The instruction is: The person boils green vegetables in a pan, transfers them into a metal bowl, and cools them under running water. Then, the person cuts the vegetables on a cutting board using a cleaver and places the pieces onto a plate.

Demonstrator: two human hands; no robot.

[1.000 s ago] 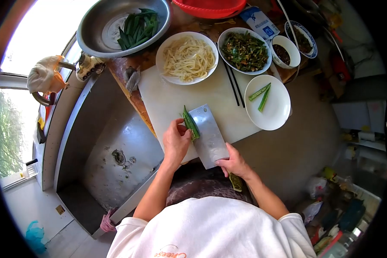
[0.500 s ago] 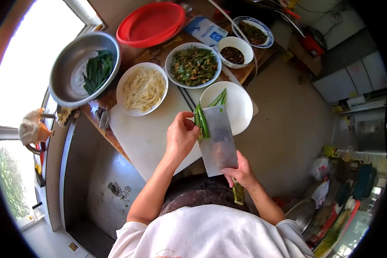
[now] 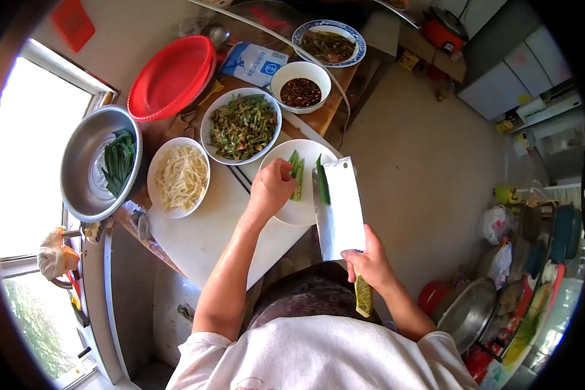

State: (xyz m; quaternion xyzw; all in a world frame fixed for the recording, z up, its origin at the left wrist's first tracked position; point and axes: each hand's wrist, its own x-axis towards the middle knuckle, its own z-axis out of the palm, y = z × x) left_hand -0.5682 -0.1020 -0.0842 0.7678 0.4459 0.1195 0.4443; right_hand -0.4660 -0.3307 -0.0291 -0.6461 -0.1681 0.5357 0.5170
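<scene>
Two bare hands work close together over a white plate. The left hand is now above its near-left side; half a second ago it was beside the cleaver blade, pinching green pod pieces there. Fingers are bent inward next to slim green pieces at the plate. Whether the fingertips still grip any of these, or have let go, I cannot tell.

The right hand is closed round the cleaver near the base of the blade, with part of the patterned handle showing below. The blade is slanted, bright with glare, its far end overlapping the plate's right side in view. One dark-green piece lies along the left edge of the blade, apart from those near the left hand.

Change noted: pieces that were together at the blade now look split, some by the left fingers over the plate, one at the steel. My reading: the cut pieces are partway moved across, with the one on the blade not yet on the plate.

View has swung too, so bowls sit differently in frame. Chopsticks lie on the white board, left of the plate. Beyond: a bowl of chopped greens and a bowl of dark sauce. Far left, more whole-looking green pods rest in a steel basin.
</scene>
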